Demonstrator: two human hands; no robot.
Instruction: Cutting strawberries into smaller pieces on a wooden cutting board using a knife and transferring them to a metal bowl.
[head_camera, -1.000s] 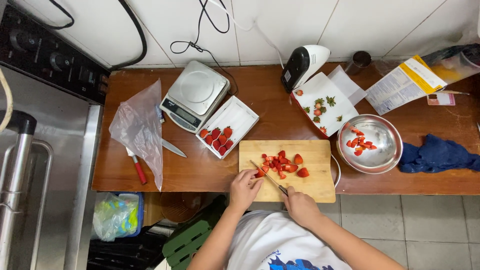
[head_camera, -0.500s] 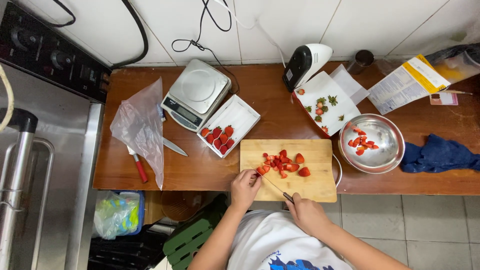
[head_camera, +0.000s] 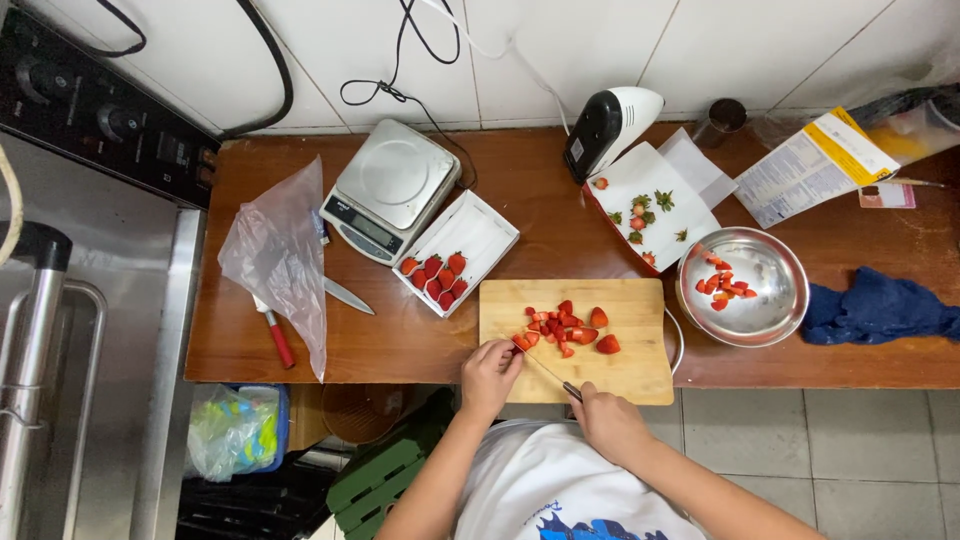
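A shallow white rectangular cardboard tray (head_camera: 462, 250) holding red strawberries lies just right of the grey digital kitchen scale (head_camera: 392, 190), whose narrow dark display strip (head_camera: 371, 230) faces the desk's front edge. Left of the scale lies a crumpled clear plastic bag (head_camera: 280, 255). Far right of it, a white-and-yellow printed leaflet (head_camera: 812, 165) lies near a small pink card (head_camera: 886, 195).

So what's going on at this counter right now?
A person is cutting strawberries on a wooden cutting board. The left hand steadies a strawberry piece at the board's near edge, while the right hand holds a knife against it. Cut pieces lie on the board, more sit in a metal bowl to the right, and whole berries wait in a white tray.
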